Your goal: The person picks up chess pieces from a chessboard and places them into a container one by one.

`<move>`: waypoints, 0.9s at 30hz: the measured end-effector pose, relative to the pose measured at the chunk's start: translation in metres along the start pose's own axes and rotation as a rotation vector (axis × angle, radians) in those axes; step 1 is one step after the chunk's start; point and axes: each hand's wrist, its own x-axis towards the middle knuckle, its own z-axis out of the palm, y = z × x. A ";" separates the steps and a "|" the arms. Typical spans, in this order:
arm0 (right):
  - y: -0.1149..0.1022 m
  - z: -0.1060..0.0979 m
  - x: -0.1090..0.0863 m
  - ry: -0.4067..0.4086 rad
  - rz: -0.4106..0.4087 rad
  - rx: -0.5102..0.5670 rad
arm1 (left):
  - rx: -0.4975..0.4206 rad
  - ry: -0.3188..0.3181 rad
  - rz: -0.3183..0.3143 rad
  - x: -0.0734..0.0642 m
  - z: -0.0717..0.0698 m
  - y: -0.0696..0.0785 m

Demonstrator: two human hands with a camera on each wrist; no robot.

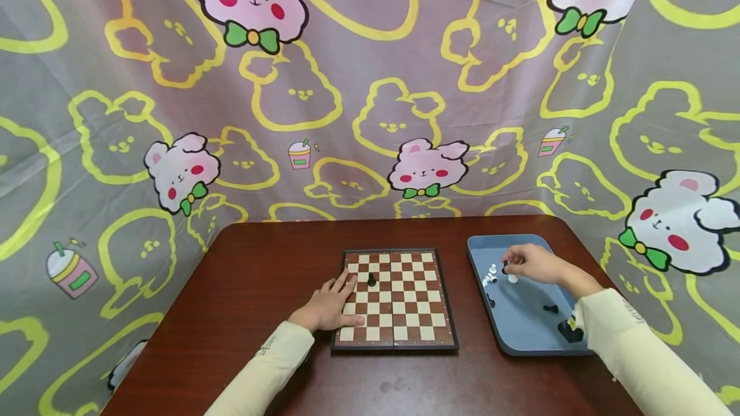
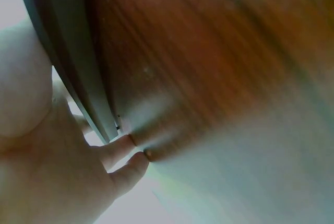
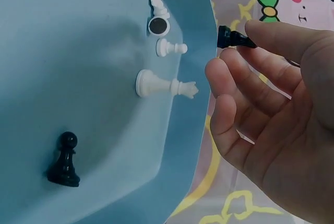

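My left hand (image 1: 328, 305) rests with spread fingers on the left edge of the chessboard (image 1: 419, 332). In the left wrist view, that hand (image 2: 57, 156) lies against the board's dark side (image 2: 78, 51). A black chess piece (image 1: 371, 280) stands upright on the board, beyond the left fingertips. Over the blue tray (image 1: 503, 339), my right hand (image 1: 534, 263) pinches another black chess piece (image 3: 229, 37) between thumb and fingers. Its base shows, while the fingertips hide its top. Below it in the tray are a white queen (image 3: 156, 84) and a white pawn (image 3: 171, 47).
More white pieces (image 3: 156, 4) lie along the tray's side. A black pawn (image 3: 63, 161) lies on the tray floor, and a black block-like object (image 1: 570, 331) sits near its right front corner. The brown table (image 1: 260, 262) meets a patterned curtain (image 1: 347, 101) behind.
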 end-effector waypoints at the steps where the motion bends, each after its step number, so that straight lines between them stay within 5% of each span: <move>1: 0.001 0.000 -0.001 -0.001 0.005 0.006 | 0.000 0.003 0.004 0.000 0.000 0.000; 10: -0.001 -0.002 -0.005 0.018 -0.002 0.023 | -0.008 0.011 0.009 -0.003 0.001 0.000; 27: -0.042 0.005 0.017 0.029 -0.083 -0.004 | 0.015 0.009 0.007 -0.001 0.000 -0.001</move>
